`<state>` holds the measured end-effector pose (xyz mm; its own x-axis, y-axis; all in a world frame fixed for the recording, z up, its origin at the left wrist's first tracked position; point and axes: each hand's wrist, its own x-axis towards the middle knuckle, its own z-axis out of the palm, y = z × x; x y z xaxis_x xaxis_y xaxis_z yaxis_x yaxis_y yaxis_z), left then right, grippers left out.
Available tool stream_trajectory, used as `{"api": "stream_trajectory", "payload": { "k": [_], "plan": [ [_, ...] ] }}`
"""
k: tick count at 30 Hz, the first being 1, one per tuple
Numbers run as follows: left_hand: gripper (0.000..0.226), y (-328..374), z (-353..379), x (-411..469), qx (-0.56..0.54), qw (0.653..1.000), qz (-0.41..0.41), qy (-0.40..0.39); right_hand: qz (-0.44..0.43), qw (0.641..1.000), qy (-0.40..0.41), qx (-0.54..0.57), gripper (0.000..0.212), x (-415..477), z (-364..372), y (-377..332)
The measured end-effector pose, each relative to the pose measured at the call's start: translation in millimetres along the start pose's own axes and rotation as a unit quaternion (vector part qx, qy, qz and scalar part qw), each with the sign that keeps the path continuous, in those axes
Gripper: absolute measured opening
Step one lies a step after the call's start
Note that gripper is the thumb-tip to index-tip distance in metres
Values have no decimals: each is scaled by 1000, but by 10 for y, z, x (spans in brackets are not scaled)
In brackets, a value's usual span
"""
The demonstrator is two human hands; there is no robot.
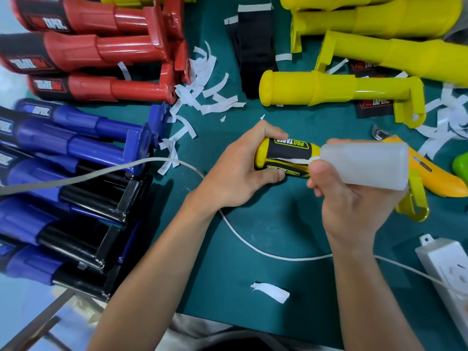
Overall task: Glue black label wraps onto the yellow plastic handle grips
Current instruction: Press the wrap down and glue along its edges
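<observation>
My left hand (240, 168) grips the rounded end of a yellow handle grip (263, 155) held above the green mat. A black label wrap (291, 148) with yellow lettering lies round the grip, and a white strip shows along its open seam. My right hand (352, 198) holds a translucent glue bottle (367, 164) on its side, its nozzle touching that seam. The rest of the grip runs behind the bottle; its yellow bracket (415, 201) sticks out below my right hand. A bare yellow grip (316, 88) lies beyond, and loose black wraps (255, 44) are stacked at the top centre.
Red grips (101, 51) with labels lie at the top left, blue ones (63, 148) at the left. More yellow grips (379, 24) fill the top right. White backing strips (207, 95) litter the mat. A white cable (253, 247), a power strip (448, 269) and a yellow glue gun (435, 173) lie near.
</observation>
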<state>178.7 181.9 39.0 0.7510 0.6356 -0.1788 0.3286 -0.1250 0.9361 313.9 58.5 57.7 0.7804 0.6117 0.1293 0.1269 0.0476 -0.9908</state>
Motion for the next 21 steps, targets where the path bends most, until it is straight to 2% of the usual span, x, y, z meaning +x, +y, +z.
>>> {"api": "stream_trajectory", "payload": {
  "k": [3,12,21],
  "plan": [
    [54,3,0,2,-2,1000,-2,-1,3,1000,-9,5,30,-2,4,-11],
    [55,1,-6,7,-1,1000,-4,-3,12,1000,-16,-20,57,-15,-42,77],
    [54,7,-7,8,-6,1000,-10,-6,4,1000,-13,-18,39,-7,-39,67]
  ]
}}
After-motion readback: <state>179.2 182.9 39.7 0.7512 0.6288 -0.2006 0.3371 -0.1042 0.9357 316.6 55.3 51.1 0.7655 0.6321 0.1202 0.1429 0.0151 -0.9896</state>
